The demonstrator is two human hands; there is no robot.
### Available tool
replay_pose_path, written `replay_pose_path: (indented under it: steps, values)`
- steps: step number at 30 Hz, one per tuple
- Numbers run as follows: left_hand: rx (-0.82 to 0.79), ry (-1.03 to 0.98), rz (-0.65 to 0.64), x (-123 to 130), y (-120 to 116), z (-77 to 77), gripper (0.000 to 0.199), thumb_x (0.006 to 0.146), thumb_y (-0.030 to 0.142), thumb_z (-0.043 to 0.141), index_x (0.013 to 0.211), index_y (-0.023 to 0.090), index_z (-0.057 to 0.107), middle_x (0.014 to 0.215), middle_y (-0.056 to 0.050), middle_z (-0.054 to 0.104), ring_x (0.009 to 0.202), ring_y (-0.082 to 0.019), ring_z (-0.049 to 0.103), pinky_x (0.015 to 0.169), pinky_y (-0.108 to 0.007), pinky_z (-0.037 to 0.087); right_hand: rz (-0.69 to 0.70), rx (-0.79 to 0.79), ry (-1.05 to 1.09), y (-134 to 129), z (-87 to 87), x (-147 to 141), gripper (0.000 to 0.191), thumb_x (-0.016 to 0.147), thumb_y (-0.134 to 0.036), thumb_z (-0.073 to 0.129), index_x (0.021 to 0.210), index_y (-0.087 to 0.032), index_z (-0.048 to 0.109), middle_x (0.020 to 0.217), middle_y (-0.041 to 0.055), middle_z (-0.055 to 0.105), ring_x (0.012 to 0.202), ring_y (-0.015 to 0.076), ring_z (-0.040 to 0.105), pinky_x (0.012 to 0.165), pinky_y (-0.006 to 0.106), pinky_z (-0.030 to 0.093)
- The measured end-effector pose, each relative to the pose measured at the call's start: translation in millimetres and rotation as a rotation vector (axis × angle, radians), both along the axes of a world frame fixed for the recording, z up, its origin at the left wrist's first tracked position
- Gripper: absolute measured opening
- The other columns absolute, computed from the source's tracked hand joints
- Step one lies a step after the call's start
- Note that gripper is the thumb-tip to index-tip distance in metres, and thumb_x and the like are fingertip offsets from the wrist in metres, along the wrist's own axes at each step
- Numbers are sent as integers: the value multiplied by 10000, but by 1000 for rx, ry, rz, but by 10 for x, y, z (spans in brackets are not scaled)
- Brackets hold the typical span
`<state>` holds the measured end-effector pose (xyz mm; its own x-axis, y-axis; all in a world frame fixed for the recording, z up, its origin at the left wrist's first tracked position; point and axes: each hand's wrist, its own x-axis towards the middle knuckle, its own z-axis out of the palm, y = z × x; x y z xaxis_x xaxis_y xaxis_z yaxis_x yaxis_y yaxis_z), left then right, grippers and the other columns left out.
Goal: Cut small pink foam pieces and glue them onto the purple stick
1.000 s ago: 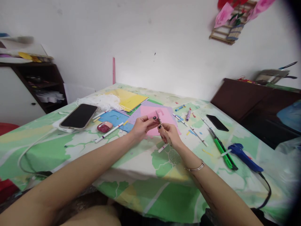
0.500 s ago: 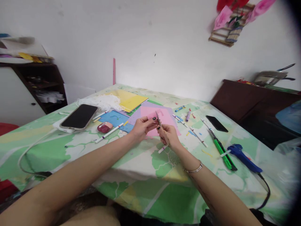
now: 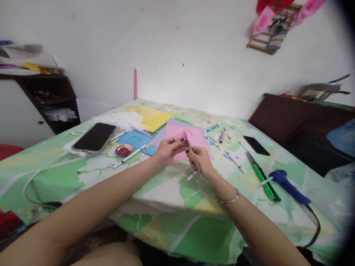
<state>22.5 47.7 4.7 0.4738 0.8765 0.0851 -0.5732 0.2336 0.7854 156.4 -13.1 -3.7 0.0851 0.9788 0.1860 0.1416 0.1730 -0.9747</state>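
Note:
My right hand (image 3: 199, 159) is closed round the handles of a pair of scissors (image 3: 186, 139), whose blades point up and away from me. In my left hand (image 3: 168, 150) a small piece of pink paper (image 3: 181, 136) is pinched, its edge against the scissor blades. Beneath both hands lie a pink sheet (image 3: 198, 135) and a purple sheet (image 3: 159, 138). A white marker (image 3: 192, 175) rests just below my right hand. How far the blades are parted is too small to make out.
Left of my hands are a phone (image 3: 94, 136), white yarn (image 3: 122, 121), a yellow sheet (image 3: 158, 118), blue paper (image 3: 135, 137) and a dark red rounded item (image 3: 124, 149). To the right lie markers (image 3: 235, 162), a green box cutter (image 3: 263, 177), a blue glue gun (image 3: 290, 186) and a black phone (image 3: 256, 145).
Both hands hold nearly the same pose over the pink sheet, with paper and scissors still gripped. The whole view has shifted very slightly.

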Motion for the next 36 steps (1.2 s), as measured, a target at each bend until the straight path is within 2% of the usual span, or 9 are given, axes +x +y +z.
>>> replay_pose_path:
  steps: [36]
  values:
    - [18,21,9,-42,-3,28,93,694,158,744,754,101,703,795,-84,743,775,-171,702,837,-315,525,-38,-21,-63,-15,56,33,512,665,-639,668,554,-187,455,351,-84,356,244,47,286,247,186,180]
